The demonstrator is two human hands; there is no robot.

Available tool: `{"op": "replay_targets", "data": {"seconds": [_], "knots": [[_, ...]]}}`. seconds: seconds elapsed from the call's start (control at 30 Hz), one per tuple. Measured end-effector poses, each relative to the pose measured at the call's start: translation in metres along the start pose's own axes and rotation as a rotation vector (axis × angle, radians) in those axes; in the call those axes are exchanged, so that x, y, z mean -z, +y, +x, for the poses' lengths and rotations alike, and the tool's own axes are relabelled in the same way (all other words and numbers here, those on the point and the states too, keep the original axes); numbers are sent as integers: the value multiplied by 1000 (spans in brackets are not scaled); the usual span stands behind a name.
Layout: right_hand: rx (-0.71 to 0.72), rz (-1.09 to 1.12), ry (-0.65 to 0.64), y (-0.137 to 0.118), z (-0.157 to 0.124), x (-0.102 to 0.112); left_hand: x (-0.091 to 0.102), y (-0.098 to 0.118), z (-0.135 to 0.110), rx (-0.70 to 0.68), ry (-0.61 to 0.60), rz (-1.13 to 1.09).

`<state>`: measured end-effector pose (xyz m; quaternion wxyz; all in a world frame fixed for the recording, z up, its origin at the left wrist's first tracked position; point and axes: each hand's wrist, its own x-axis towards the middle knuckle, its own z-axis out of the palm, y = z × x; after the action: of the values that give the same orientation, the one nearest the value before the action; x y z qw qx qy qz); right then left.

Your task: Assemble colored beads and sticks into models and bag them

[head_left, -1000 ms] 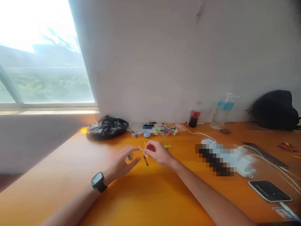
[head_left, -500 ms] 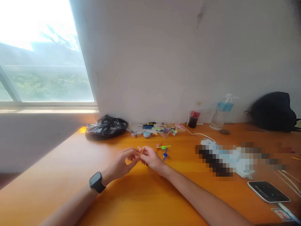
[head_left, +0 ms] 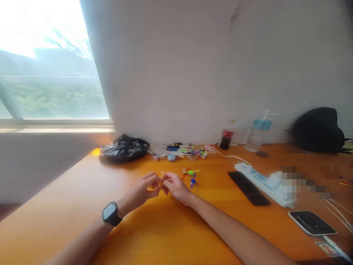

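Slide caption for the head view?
Left hand and right hand meet at a small piece, near a green part and blue part.

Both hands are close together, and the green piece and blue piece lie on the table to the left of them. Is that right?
Not the side: in the head view, the green piece and blue piece lie on the table to the right of both hands, which are close together.

An orange table [head_left: 154, 235] bears a plastic bag [head_left: 123, 150] and power strip [head_left: 258, 181].
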<state>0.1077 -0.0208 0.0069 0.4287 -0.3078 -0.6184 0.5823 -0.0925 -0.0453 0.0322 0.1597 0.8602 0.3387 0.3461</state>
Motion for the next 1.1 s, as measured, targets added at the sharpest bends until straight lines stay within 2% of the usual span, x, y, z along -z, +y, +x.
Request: {"op": "replay_targets", "data": {"seconds": [0.17,0.33,0.47,0.67,0.83,0.97,1.1], "knots": [[-57,42,-8,1,0,-1,-2,-1,1,23,9,-18],[1,-109,-42,11,1,-3,-3,1,1,26,-20,-14],[41,-314,-10,16,2,0,4,0,0,74,-63,-16],[105,-800,93,7,-2,8,26,-14,-2,116,-153,5],[149,-1014,182,-2,-7,12,41,-30,-5,164,-213,103],[155,-1171,264,-20,-7,32,45,-43,-4,128,-226,57],[70,-1330,299,-37,-3,72,41,-51,-4,40,-191,64]]}}
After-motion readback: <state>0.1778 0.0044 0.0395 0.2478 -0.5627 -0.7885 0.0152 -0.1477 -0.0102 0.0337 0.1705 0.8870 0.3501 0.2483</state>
